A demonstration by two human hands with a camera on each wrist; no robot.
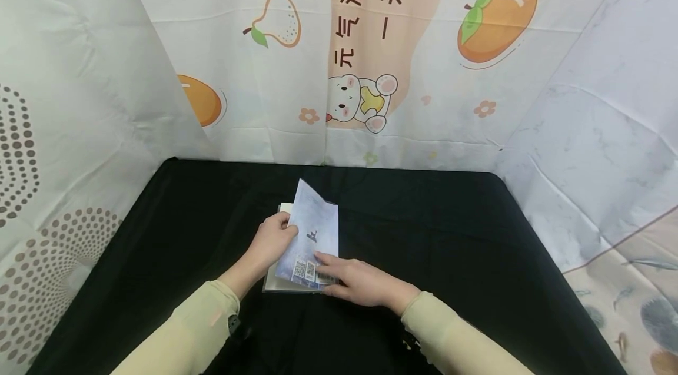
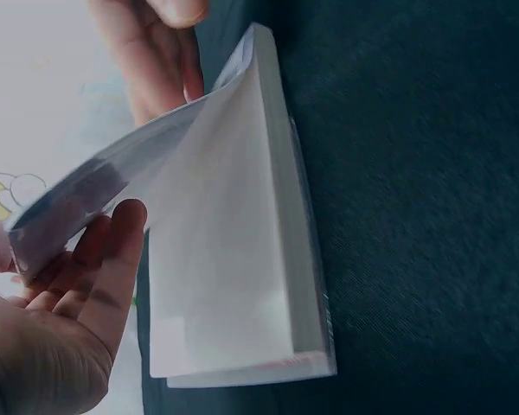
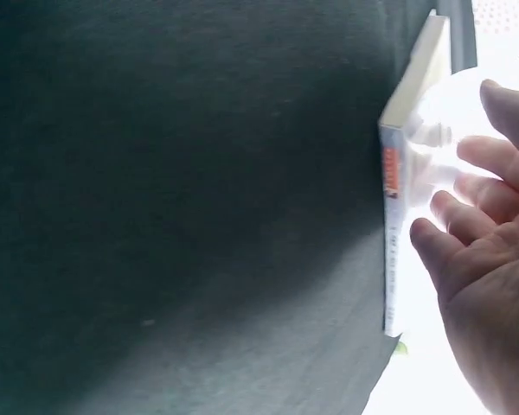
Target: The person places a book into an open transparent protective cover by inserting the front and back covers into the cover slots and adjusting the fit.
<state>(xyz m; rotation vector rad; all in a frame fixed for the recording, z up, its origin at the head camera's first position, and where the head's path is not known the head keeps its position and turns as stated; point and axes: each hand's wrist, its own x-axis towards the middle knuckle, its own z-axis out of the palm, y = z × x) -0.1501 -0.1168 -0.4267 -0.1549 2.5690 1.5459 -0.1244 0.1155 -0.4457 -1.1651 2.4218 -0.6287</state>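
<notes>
A paperback book (image 1: pixel 288 286) lies on the black cloth, its pale blue cover (image 1: pixel 318 216) lifted at the left and bent. That cover bears a small dark mark and QR codes near its lower edge. My left hand (image 1: pixel 272 239) pinches the raised cover edge, thumb on top. In the left wrist view, a blank white page (image 2: pixel 216 259) shows beneath the cover. My right hand (image 1: pixel 365 282) rests on the cover's lower right with its fingers extended. Seen in the right wrist view, the printed spine (image 3: pixel 393 251) faces right-hand side; glare washes out the cover there.
A black cloth (image 1: pixel 434 234) covers the table under the book. Behind it hangs a white curtain (image 1: pixel 424 116) with fruit and bear prints. Further pale curtains (image 1: pixel 95 128) stand at the left and right sides.
</notes>
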